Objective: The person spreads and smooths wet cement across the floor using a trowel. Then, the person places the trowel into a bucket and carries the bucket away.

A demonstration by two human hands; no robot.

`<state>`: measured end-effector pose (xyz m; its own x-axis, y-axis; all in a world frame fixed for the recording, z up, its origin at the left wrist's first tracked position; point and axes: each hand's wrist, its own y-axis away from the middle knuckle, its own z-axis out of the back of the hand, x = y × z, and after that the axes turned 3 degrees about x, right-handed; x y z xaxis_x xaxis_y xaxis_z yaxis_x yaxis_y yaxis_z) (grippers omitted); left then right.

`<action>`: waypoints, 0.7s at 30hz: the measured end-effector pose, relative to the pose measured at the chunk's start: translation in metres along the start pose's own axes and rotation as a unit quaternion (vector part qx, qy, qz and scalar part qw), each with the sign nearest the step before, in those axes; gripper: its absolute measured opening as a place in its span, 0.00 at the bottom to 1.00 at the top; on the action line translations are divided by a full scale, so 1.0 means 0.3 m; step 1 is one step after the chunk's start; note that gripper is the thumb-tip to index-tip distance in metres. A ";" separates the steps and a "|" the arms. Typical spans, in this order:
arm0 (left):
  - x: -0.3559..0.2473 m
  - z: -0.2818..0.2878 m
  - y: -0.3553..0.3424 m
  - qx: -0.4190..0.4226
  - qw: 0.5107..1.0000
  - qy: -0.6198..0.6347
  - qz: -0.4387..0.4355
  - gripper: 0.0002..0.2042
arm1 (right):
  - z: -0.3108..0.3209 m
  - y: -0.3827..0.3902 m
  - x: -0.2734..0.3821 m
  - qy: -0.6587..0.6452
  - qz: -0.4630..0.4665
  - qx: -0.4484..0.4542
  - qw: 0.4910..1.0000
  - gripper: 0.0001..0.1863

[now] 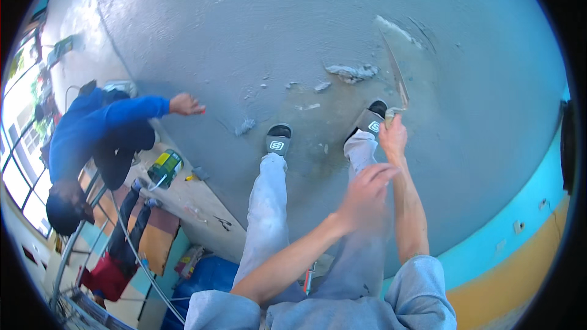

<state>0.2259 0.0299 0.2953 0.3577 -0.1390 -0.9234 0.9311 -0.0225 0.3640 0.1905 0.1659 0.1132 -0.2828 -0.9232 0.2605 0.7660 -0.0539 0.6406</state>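
Note:
My right hand [393, 137] is closed round the handle of a trowel [399, 79], whose long, thin metal blade points away from me over the wet grey surface. Across my right forearm reaches my left hand [367, 195], partly smeared by motion, its fingers loosely stretched and nothing seen in them. Beyond my feet, a lump of grey mortar [353, 73] lies on the smoothed grey mortar layer [244, 36], with smaller crumbs around it. A paler ridge of mortar [397, 29] shows near the trowel's tip.
At left a person in a blue top [122, 113] bends with one arm out over the surface. Near them stands a green bucket [166, 168]. A metal railing [137, 256] and a person in red [110, 275] are lower left. A teal and yellow wall [507, 263] curves at right.

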 end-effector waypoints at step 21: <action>0.322 0.194 0.085 0.264 0.943 -0.186 -0.078 0.20 | -0.431 0.162 0.081 0.167 0.217 0.136 0.952 0.19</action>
<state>0.2800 -0.0416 0.2223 0.0780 -0.4281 -0.9004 0.7700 -0.5478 0.3271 0.2955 0.0916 0.0573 0.2610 -0.9079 0.3279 0.5780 0.4191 0.7002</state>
